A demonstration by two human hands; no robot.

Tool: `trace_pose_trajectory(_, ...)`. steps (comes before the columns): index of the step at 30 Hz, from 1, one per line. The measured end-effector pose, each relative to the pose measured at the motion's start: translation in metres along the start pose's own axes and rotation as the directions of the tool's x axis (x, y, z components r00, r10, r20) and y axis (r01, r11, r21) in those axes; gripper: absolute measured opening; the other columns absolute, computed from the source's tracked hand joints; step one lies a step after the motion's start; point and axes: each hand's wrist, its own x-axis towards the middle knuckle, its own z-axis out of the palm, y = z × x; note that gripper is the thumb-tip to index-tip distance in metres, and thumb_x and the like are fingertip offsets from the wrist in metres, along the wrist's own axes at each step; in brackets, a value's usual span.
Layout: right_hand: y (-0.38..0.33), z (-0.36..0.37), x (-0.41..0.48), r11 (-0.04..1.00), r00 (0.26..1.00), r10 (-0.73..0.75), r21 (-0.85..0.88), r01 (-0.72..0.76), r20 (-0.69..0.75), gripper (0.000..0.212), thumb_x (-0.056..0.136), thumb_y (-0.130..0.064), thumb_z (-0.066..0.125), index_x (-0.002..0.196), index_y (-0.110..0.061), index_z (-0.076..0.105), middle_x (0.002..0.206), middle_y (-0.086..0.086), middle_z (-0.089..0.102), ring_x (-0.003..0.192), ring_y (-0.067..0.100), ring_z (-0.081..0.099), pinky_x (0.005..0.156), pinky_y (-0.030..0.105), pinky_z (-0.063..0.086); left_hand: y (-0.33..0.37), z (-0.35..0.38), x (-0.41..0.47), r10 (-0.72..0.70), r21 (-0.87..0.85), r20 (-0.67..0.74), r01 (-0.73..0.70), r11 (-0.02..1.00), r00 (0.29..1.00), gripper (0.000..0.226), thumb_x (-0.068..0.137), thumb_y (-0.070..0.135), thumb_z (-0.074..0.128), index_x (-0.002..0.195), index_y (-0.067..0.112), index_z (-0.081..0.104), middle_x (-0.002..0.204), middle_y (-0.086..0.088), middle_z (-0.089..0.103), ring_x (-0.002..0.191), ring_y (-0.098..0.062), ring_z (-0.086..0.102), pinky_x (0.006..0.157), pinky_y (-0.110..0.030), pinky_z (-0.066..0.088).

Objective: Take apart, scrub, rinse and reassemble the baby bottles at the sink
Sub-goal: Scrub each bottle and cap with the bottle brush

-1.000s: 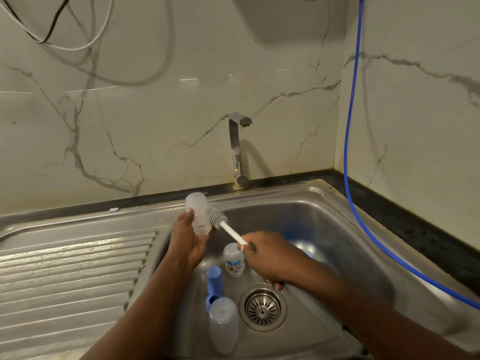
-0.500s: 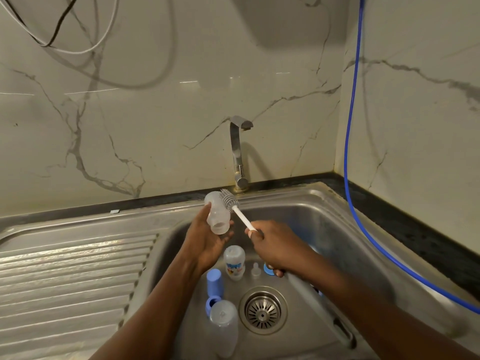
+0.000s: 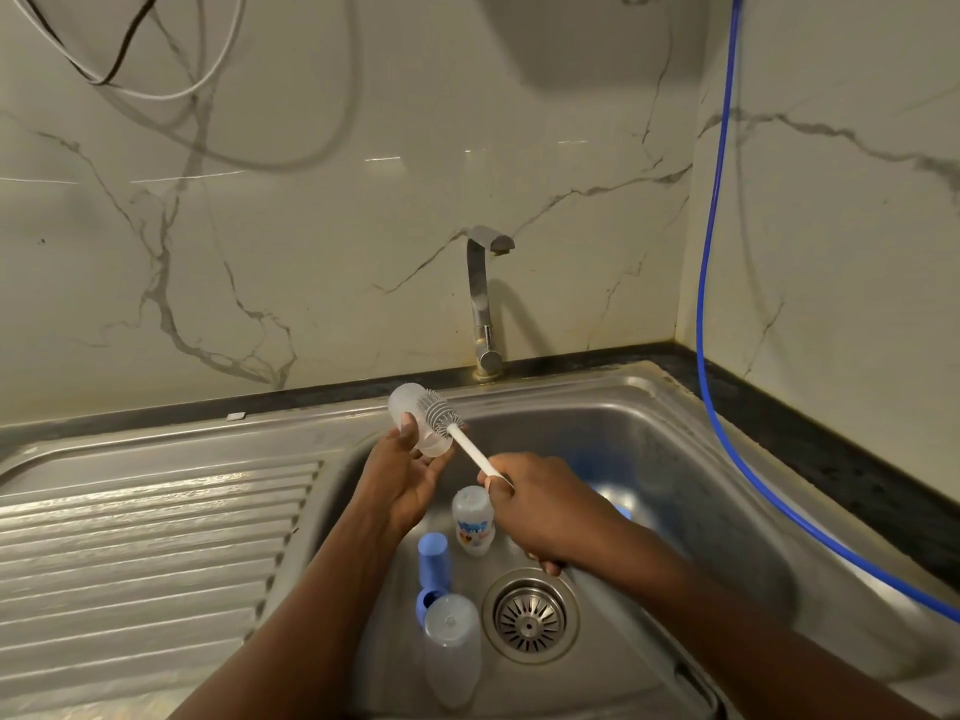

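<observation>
Since a second ago the brush head [image 3: 439,410] has come away from the open end of the clear bottle [image 3: 410,402] and now lies outside it, pressed against its upper right side. The left hand [image 3: 410,475] holds this bottle over the back left corner of the sink [image 3: 675,433], tilted with its rounded end up and to the left. The thumb is curled across the front and the fingers are cupped underneath. The right hand [image 3: 545,506] is closed round the lower end of the brush's white handle [image 3: 472,454], thumb and fingers pinching it, so the handle slants up and left toward the bottle.

Down in the basin, a small bottle with a printed label [image 3: 472,522] stands between the two hands. A blue cap [image 3: 434,558] stands just to its left, with a blue ring [image 3: 427,602] in front of it. A second clear bottle [image 3: 451,652] lies on its side touching the ring, beside the drain [image 3: 530,618].

The tap [image 3: 483,298] stands behind the sink and no water can be seen running from it. A ribbed draining board [image 3: 145,543] stretches to the left. A blue hose [image 3: 709,304] hangs down the right wall and crosses the dark counter.
</observation>
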Motion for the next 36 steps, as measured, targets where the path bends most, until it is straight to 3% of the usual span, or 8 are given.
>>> trace_pose_trajectory(5,0.003,-0.002,0.002,0.996,0.999,0.043,0.083,-0.041,-0.028,0.026,0.102,-0.028,0.035,0.106,-0.014,0.057,0.07,0.002,0.054,0.036,0.012,0.047,0.031,0.02,0.04,-0.001,-0.002,-0.003,-0.063,0.076,0.105,0.055,0.996,0.992,0.059,0.095,0.024,0.052,0.146,0.0,0.034,0.135,-0.03,0.053,0.116,-0.042,0.061,0.081,-0.046,0.06)
trace_pose_trajectory(9,0.013,-0.012,0.009,0.981,0.991,0.124,0.158,-0.115,-0.047,0.027,0.103,-0.026,0.034,0.113,-0.017,0.056,0.071,0.001,0.052,0.034,0.007,0.047,0.032,0.018,0.037,-0.005,-0.006,-0.008,-0.133,0.434,0.194,0.036,0.9,0.972,0.06,0.085,0.009,0.061,0.141,0.019,0.041,0.131,-0.024,0.056,0.109,-0.039,0.066,0.078,-0.048,0.06)
trace_pose_trajectory(12,0.022,-0.019,0.009,0.973,0.985,0.155,0.182,-0.14,-0.07,0.026,0.102,-0.025,0.037,0.112,-0.017,0.059,0.071,0.001,0.053,0.041,0.011,0.048,0.032,0.018,0.038,-0.013,-0.005,-0.006,-0.016,0.777,0.199,-0.148,0.612,0.98,0.063,0.087,-0.004,0.062,0.131,0.034,0.038,0.13,-0.012,0.054,0.111,-0.029,0.062,0.078,-0.036,0.058)
trace_pose_trajectory(15,0.025,-0.016,0.005,0.984,0.991,0.114,0.148,-0.102,-0.074,0.022,0.101,-0.026,0.039,0.108,-0.019,0.059,0.069,-0.001,0.052,0.039,0.008,0.046,0.031,0.017,0.035,-0.012,-0.008,-0.005,0.191,0.925,0.224,-0.271,0.268,0.956,0.066,0.084,-0.001,0.07,0.125,0.036,0.034,0.119,0.004,0.052,0.103,-0.011,0.055,0.07,-0.017,0.047)
trace_pose_trajectory(20,0.017,-0.005,-0.002,1.0,0.993,-0.022,-0.003,0.022,-0.116,0.023,0.101,-0.025,0.041,0.106,-0.015,0.061,0.069,-0.008,0.048,0.051,0.004,0.043,0.039,0.008,0.039,-0.005,-0.015,-0.005,0.388,0.965,0.212,-0.256,0.064,0.897,0.088,0.081,-0.002,0.073,0.15,0.018,0.022,0.142,-0.013,0.046,0.13,-0.03,0.046,0.101,-0.042,0.044)
trace_pose_trajectory(24,0.017,-0.011,0.0,1.0,0.992,0.008,-0.013,-0.009,-0.129,0.023,0.101,-0.023,0.041,0.105,-0.011,0.06,0.067,-0.006,0.047,0.048,0.006,0.042,0.032,0.013,0.034,-0.009,-0.006,-0.009,0.356,0.932,0.363,-0.339,-0.129,0.861,0.083,0.079,0.003,0.076,0.147,0.015,0.031,0.143,-0.012,0.047,0.131,-0.03,0.046,0.099,-0.033,0.038)
trace_pose_trajectory(28,0.023,-0.018,0.001,0.993,0.992,0.094,0.073,-0.088,-0.085,0.023,0.1,-0.025,0.039,0.105,-0.015,0.06,0.065,0.0,0.051,0.033,0.007,0.042,0.031,0.017,0.032,-0.008,-0.003,-0.013,0.318,0.901,0.413,-0.334,-0.276,0.853,0.081,0.08,0.006,0.076,0.147,0.019,0.032,0.148,-0.01,0.043,0.132,-0.03,0.045,0.103,-0.039,0.04)
trace_pose_trajectory(36,0.022,-0.011,0.0,0.994,0.993,0.092,0.068,-0.087,-0.072,0.024,0.1,-0.026,0.039,0.103,-0.015,0.06,0.064,-0.001,0.052,0.026,0.007,0.042,0.029,0.017,0.032,-0.007,-0.002,-0.015,0.281,0.891,0.407,-0.31,-0.331,0.869,0.082,0.083,0.006,0.074,0.151,0.018,0.031,0.151,-0.009,0.039,0.135,-0.029,0.043,0.108,-0.04,0.038)
